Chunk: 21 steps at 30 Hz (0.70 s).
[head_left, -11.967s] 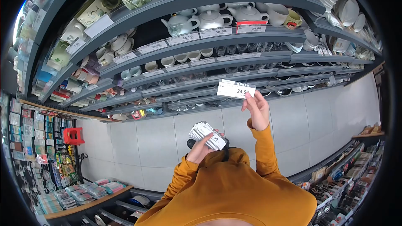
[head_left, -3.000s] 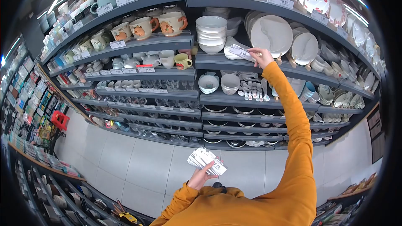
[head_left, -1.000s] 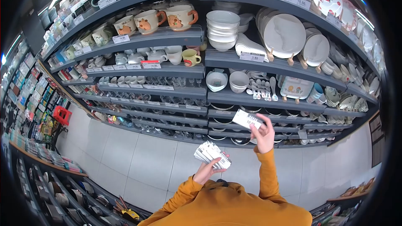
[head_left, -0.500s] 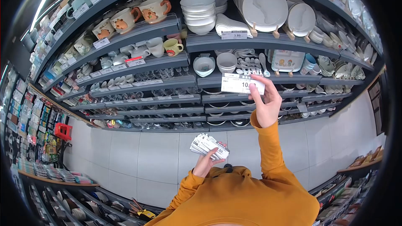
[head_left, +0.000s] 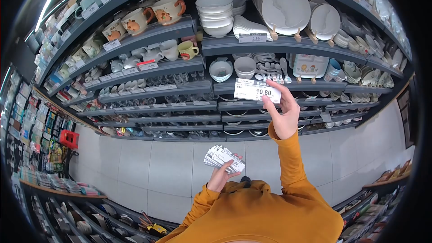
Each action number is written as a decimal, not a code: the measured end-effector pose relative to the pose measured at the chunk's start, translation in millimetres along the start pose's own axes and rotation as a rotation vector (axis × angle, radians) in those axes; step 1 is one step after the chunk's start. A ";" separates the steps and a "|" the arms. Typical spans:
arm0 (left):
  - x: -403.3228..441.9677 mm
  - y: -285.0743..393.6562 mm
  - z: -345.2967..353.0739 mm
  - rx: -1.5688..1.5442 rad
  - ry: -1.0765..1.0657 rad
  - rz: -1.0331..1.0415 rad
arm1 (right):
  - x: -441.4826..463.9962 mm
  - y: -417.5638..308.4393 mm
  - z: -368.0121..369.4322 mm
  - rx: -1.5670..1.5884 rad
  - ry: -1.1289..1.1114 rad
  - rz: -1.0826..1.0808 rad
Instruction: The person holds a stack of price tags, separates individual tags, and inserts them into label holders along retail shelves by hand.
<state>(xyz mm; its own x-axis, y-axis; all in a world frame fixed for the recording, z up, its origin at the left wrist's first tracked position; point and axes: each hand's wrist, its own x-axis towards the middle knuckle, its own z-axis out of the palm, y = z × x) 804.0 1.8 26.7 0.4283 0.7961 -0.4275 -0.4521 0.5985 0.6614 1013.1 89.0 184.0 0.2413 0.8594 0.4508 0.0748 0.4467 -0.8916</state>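
Observation:
My right hand [head_left: 285, 112] pinches a white price tag [head_left: 250, 91] reading 10.80 by its right end, held up before the shelf. Behind and above the tag stand two stacks of bowls [head_left: 221, 70] and a row of small white spoons [head_left: 270, 69]. Lower down, close to my body, my left hand [head_left: 221, 175] grips a fanned stack of price tags [head_left: 220, 156], its thumb lying across the top one. Part of the number on that top tag is covered by the thumb.
Shelves ahead carry a stack of white bowls [head_left: 215, 11], large white plates [head_left: 285, 9] on wooden stands and cartoon mugs [head_left: 167, 11]. A shelf label [head_left: 253, 38] reads about 3.80. Pale floor tiles [head_left: 171, 162] lie below; a red basket [head_left: 69, 139] is at left.
The price tag in my right hand has shifted slightly left, and the thumb has moved down so the whole number shows. My left hand keeps its stack almost still.

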 end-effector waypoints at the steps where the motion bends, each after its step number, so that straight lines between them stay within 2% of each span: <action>1: -0.1 -0.6 0.4 -0.002 0.001 -0.001 | -0.2 0.1 -0.6 0.000 0.000 0.000; 21: -8.2 -16.7 23.8 0.028 0.039 -0.029 | -8.7 -2.6 -24.1 0.032 -0.039 0.035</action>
<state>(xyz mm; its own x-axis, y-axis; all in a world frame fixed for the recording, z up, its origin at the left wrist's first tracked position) 826.7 -16.9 33.9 0.4095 0.7819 -0.4700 -0.4178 0.6187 0.6653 1034.2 74.3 181.4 0.2054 0.8835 0.4210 0.0362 0.4230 -0.9054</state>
